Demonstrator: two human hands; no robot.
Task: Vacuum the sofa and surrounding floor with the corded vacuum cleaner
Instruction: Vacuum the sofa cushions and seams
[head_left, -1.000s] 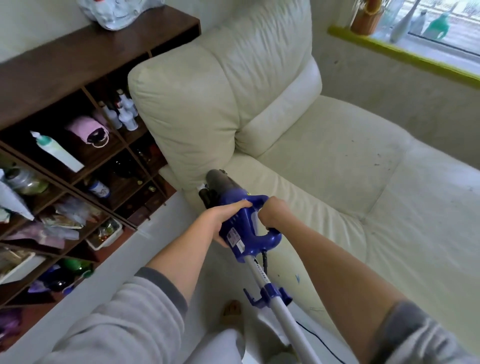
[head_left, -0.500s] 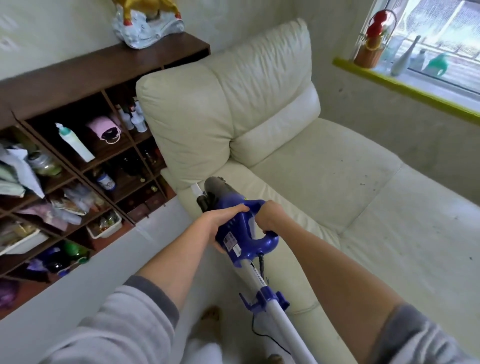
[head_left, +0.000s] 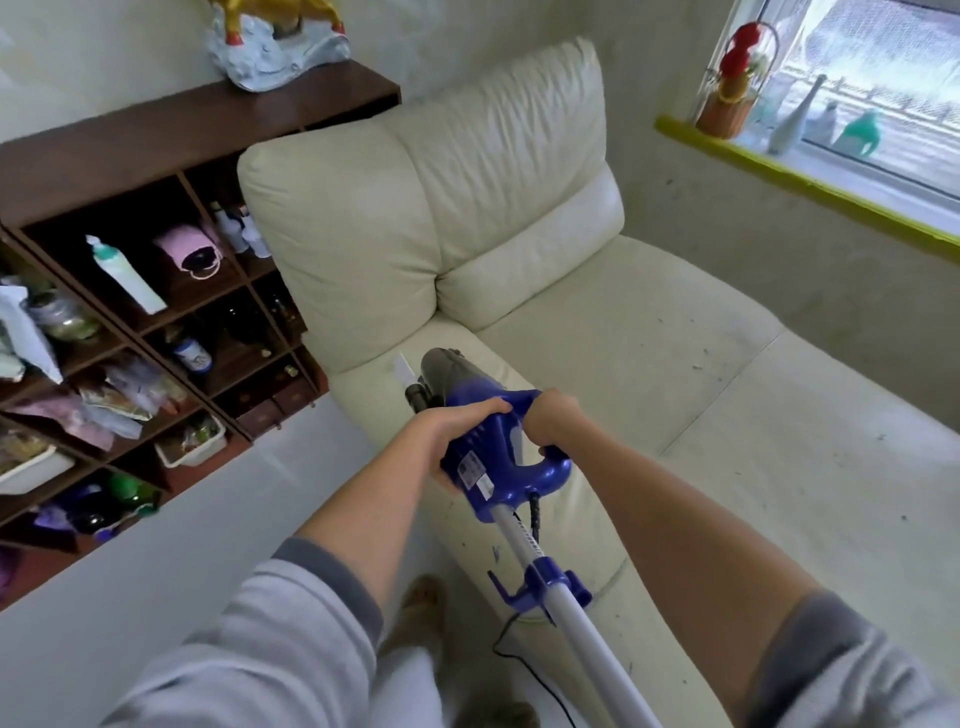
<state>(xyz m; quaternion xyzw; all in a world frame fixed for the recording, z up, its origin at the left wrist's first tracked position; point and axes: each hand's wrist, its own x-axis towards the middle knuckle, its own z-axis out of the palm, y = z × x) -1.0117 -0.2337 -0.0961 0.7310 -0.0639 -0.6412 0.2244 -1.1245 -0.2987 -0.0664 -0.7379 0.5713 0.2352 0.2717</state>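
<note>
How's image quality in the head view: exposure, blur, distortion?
Head view: window blown out, the brightest area; shelf cubbies dark, contents at the left edge soft; sofa evenly lit, with no hard shadows; wide-angle bend shows in the shelf top and sill; vacuum and both hands fairly sharp.

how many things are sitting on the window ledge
4 that I can make out: a basket with red flowers at the left end, a white bottle beside it, a small pale bottle, then a teal spray bottle. The frame edge may hide more.
</note>
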